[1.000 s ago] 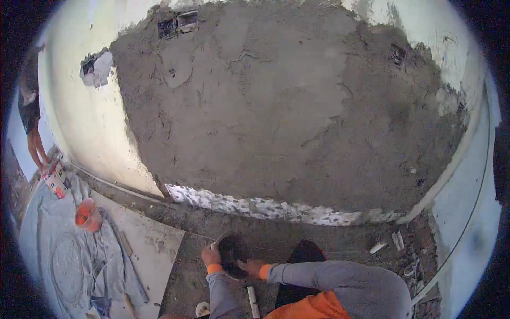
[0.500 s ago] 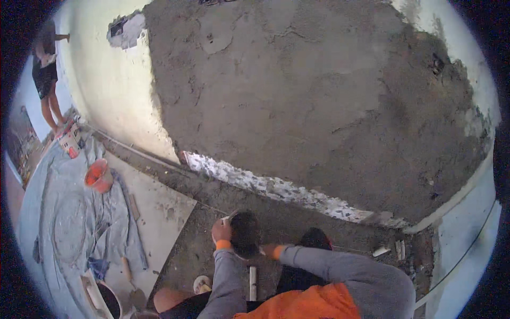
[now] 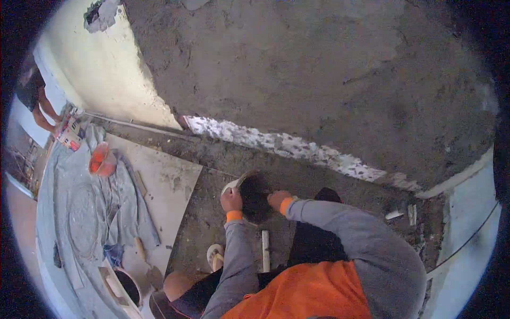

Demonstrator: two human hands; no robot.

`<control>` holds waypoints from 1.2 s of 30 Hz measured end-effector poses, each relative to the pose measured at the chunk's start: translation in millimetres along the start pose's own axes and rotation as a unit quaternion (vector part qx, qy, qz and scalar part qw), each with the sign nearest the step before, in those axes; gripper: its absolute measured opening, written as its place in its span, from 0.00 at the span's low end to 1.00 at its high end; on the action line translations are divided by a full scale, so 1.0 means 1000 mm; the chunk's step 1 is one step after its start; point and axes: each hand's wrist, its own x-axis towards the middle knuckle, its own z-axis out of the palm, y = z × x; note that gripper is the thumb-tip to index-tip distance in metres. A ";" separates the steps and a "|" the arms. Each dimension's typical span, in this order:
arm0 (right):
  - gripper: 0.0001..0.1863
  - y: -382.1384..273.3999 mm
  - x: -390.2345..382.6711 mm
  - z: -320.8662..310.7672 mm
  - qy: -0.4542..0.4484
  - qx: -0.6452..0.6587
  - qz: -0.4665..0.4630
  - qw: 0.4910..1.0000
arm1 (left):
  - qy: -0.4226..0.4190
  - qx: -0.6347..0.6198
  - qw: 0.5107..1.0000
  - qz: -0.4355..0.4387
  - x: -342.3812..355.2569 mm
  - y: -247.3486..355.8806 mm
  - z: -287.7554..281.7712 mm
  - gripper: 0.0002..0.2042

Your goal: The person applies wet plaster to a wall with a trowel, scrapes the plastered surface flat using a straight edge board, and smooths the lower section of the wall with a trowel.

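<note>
Over the dirty floor in front of me, a round bucket is tipped so that its dark inside shows. Its outer wall is pale, and its contents cannot be made out. My left hand is closed on the left rim. On the other side of the opening, my right hand has its fingers closed; what they grip is hidden. Both wrists have orange cuffs. Behind the bucket, a rough white strip runs along the foot of the wall, which is covered in grey mortar.
On the left, a crumpled grey sheet and a pale board cover the floor. An orange bucket, a wooden-handled trowel and another bucket are there. A person stands beside a printed pail. A pale strip lies near my foot.
My view has tilted downward. The bucket's opening faces me more, and my right hand has moved up from its lower edge to its right side.
</note>
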 end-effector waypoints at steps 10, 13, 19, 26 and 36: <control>0.13 0.000 0.009 0.056 -0.017 0.187 -0.177 0.966 | -0.008 -0.145 0.987 -0.062 0.001 -0.023 -0.036 0.17; 0.18 -0.002 0.002 0.072 0.081 0.213 -0.249 0.941 | -0.013 -0.123 0.990 -0.068 0.001 -0.018 -0.044 0.15; 0.26 0.004 -0.044 0.010 -0.158 0.503 -0.012 0.850 | 0.042 -0.066 0.997 -0.002 0.005 -0.027 -0.036 0.14; 0.27 0.022 -0.113 -0.087 -0.101 0.408 -0.016 0.907 | 0.066 0.093 0.993 0.027 0.013 -0.049 -0.033 0.06; 0.18 0.061 -0.186 -0.163 -0.061 0.276 -0.002 0.959 | 0.071 -0.039 0.990 -0.114 0.023 -0.027 -0.032 0.13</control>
